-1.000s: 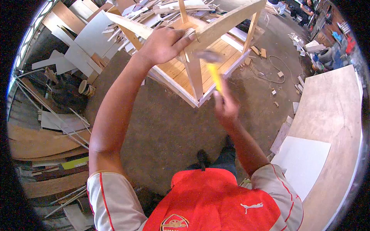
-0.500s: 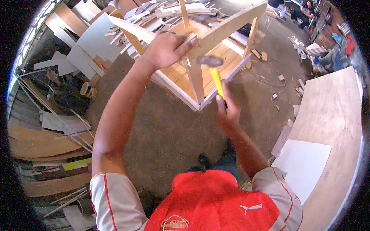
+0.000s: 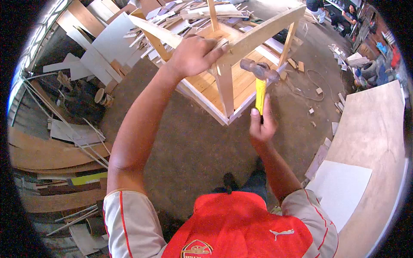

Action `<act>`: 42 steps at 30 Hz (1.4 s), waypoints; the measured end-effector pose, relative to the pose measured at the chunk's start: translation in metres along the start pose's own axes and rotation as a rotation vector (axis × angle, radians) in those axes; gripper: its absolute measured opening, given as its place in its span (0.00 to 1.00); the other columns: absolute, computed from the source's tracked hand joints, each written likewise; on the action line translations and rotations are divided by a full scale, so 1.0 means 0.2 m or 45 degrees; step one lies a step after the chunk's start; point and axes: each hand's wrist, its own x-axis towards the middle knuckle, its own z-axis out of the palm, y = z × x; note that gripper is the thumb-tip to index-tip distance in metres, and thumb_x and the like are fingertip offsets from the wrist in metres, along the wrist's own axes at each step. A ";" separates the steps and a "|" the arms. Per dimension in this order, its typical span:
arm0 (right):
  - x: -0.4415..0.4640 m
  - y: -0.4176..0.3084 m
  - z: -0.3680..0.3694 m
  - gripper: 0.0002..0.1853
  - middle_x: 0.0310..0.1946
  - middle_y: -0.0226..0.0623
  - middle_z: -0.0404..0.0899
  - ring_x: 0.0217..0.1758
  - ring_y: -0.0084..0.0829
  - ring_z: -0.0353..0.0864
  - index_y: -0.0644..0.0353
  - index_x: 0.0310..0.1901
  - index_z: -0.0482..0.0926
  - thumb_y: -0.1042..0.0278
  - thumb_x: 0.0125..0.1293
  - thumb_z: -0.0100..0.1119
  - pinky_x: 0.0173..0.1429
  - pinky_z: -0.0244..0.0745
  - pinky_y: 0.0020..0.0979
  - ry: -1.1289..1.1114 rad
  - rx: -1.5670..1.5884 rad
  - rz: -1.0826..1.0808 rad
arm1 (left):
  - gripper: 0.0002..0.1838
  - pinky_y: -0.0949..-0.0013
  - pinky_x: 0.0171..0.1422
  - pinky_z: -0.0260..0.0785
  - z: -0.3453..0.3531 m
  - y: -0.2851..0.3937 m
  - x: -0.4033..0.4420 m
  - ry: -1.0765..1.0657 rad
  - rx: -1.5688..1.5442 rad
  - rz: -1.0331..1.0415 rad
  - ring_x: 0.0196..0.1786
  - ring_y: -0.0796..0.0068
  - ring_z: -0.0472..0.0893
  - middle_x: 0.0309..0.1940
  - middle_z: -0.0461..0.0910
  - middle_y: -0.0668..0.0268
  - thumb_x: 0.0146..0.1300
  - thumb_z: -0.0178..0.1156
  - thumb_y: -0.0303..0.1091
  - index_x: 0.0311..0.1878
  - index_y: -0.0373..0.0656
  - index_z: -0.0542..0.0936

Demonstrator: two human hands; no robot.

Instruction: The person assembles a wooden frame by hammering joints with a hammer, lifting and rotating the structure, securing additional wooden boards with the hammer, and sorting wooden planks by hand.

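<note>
My left hand (image 3: 195, 56) is closed over the top near corner of a wooden frame (image 3: 264, 32), where two rails meet a leg. Its fingers wrap the rail at that joint, and the fingertips are partly hidden. Wooden boards (image 3: 247, 77) fill the frame's lower part. In my right hand (image 3: 263, 122) is a hammer with a yellow handle (image 3: 260, 95) and a rusty metal head (image 3: 259, 70). The hammer stands upright, its head apart from the frame and to the right of the near leg.
Behind the frame lies a pile of wood offcuts (image 3: 172, 21). Large panels (image 3: 101, 56) lean at the left, near a bucket (image 3: 103, 97). A long plywood sheet (image 3: 365, 124) carries a white board (image 3: 342, 187) on the right. Two people (image 3: 344, 19) are at the far right.
My right hand has drawn the hammer a little to the right, away from the corner joint. The left hand keeps its hold on the frame.
</note>
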 end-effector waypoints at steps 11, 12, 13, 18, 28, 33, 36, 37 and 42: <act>0.04 0.02 0.01 0.26 0.62 0.59 0.77 0.61 0.46 0.82 0.68 0.71 0.67 0.72 0.73 0.54 0.62 0.77 0.39 -0.001 -0.052 -0.163 | 0.25 0.48 0.47 0.72 -0.02 0.01 0.01 -0.103 -0.044 -0.058 0.37 0.43 0.81 0.27 0.79 0.44 0.74 0.50 0.51 0.41 0.36 0.84; 0.01 0.05 0.03 0.26 0.62 0.58 0.77 0.62 0.41 0.81 0.69 0.71 0.68 0.73 0.73 0.55 0.63 0.76 0.37 0.027 -0.027 -0.137 | 0.25 0.48 0.47 0.72 0.00 0.00 0.00 -0.078 -0.072 -0.042 0.37 0.43 0.81 0.28 0.79 0.44 0.74 0.50 0.51 0.41 0.36 0.84; -0.01 0.09 0.04 0.26 0.63 0.56 0.77 0.63 0.36 0.81 0.70 0.70 0.68 0.75 0.72 0.56 0.64 0.75 0.35 0.054 -0.002 -0.112 | 0.24 0.48 0.47 0.72 0.01 0.00 0.00 -0.050 -0.099 -0.026 0.37 0.42 0.81 0.28 0.80 0.44 0.74 0.50 0.50 0.40 0.36 0.84; 0.01 0.13 0.07 0.27 0.51 0.62 0.82 0.51 0.50 0.86 0.66 0.72 0.66 0.68 0.74 0.53 0.55 0.80 0.41 -0.182 -0.161 -0.131 | 0.29 0.49 0.52 0.69 0.01 0.00 0.01 0.036 -0.059 -0.019 0.35 0.46 0.81 0.20 0.78 0.50 0.74 0.48 0.54 0.27 0.39 0.80; -0.05 0.10 0.09 0.31 0.51 0.51 0.79 0.49 0.36 0.82 0.71 0.71 0.62 0.63 0.72 0.56 0.54 0.78 0.39 -0.064 0.165 0.164 | 0.29 0.48 0.52 0.68 0.03 0.00 0.01 0.058 -0.061 -0.011 0.34 0.45 0.81 0.19 0.77 0.50 0.74 0.48 0.54 0.25 0.39 0.79; -0.08 0.19 0.11 0.26 0.33 0.37 0.78 0.32 0.34 0.80 0.63 0.63 0.69 0.57 0.71 0.60 0.35 0.76 0.36 -0.363 0.558 0.610 | 0.30 0.48 0.45 0.71 -0.01 0.03 0.02 0.014 -0.041 -0.078 0.30 0.44 0.80 0.18 0.76 0.49 0.73 0.50 0.54 0.23 0.38 0.78; -0.09 0.15 0.07 0.24 0.28 0.36 0.77 0.26 0.36 0.79 0.63 0.62 0.70 0.55 0.73 0.56 0.31 0.75 0.39 -0.449 0.486 0.682 | 0.30 0.48 0.41 0.72 0.01 0.04 0.01 0.065 -0.048 -0.076 0.28 0.44 0.80 0.17 0.76 0.49 0.73 0.51 0.53 0.22 0.38 0.78; -0.08 0.16 0.07 0.24 0.26 0.36 0.77 0.25 0.37 0.79 0.63 0.62 0.70 0.54 0.74 0.55 0.30 0.75 0.41 -0.470 0.388 0.671 | 0.29 0.48 0.40 0.72 0.01 0.03 0.02 0.093 -0.042 -0.068 0.28 0.43 0.80 0.17 0.75 0.49 0.73 0.51 0.53 0.22 0.38 0.78; -0.03 0.13 0.11 0.19 0.30 0.34 0.77 0.29 0.27 0.75 0.62 0.61 0.72 0.59 0.78 0.45 0.34 0.72 0.33 -0.347 0.253 0.476 | 0.29 0.47 0.44 0.71 0.01 0.03 0.00 0.079 -0.036 -0.046 0.30 0.44 0.80 0.17 0.76 0.50 0.74 0.50 0.52 0.23 0.38 0.78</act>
